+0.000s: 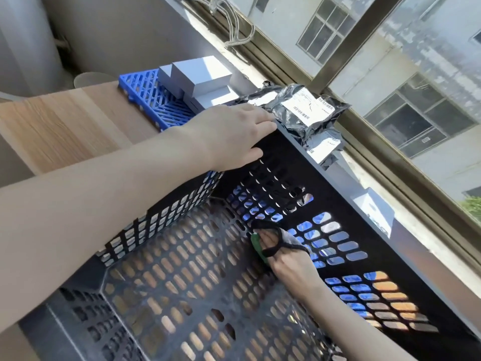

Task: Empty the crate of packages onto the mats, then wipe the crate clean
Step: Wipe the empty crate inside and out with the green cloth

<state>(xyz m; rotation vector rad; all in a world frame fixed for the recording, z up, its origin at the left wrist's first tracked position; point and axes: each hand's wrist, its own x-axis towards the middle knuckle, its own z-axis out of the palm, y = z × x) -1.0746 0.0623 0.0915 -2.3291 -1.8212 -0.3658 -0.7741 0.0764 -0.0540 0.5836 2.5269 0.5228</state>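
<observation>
Clamps the left hand (234, 136) over the far corner of the black crate (346, 194), fingers draped across the rim and thumb against the inside wall, probably to brace it against the push of the wiping. Works the right hand (289, 261) low inside, at the seam of floor and far wall, fingers slid fairly flat under the black strap of a green wiping pad (257, 246), pressing it to the plastic rather than curling round it, with a bit of grey cloth beside the strap. Shows no package inside, so likely stands in the wiping half of the task. Leaves the packages outside, clear of the wiping, on the blue mat (145, 87) along the window (390, 74). Counts one crate and one pad; at least three white boxes (200, 74) stacked at the mat's far end; one more white box (372, 207) behind the right wall; two, perhaps three, black mailers (304, 110) with white labels. Cannot tell the number of mat tiles. Rests all of it on a wooden table (65, 121).
</observation>
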